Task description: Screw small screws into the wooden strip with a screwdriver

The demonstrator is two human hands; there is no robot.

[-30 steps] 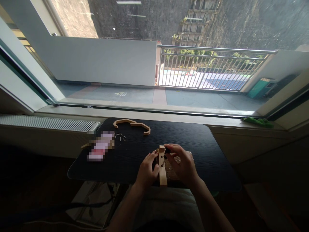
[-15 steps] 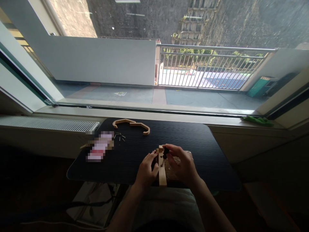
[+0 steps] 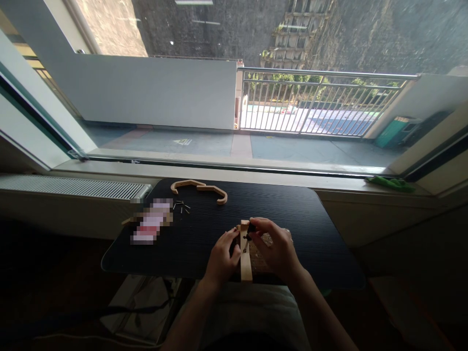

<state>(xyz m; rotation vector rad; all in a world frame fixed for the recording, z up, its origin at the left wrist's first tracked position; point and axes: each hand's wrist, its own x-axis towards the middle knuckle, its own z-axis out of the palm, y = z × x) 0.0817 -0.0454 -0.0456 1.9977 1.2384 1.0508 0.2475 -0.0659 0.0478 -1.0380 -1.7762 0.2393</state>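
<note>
My right hand [image 3: 278, 246] is closed around the dark handle of a small screwdriver [image 3: 251, 230]. The screwdriver's shaft slants down to a hole or screw in the face of a pale wooden bar [image 3: 246, 271]. At the bar's left side is my left hand [image 3: 222, 254], its fingers and thumb curled against the wood and steadying it. Beside the bar, partly under my right hand, lies a brown wooden piece [image 3: 259, 262] with a textured surface. Its full shape is hidden by my hand. I cannot make out the screw head.
Two curved wooden hooks [image 3: 215, 189] lie at the back of the black table [image 3: 285, 204]. Several loose screws [image 3: 182, 207] sit at the left, near a blurred pink and white packet [image 3: 151, 222]. Beyond are a radiator [image 3: 73, 187], the windowsill and a green cloth [image 3: 389, 184].
My right hand and the screwdriver handle have turned slightly at the bar. My left hand and the wooden bar stay where they were.
</note>
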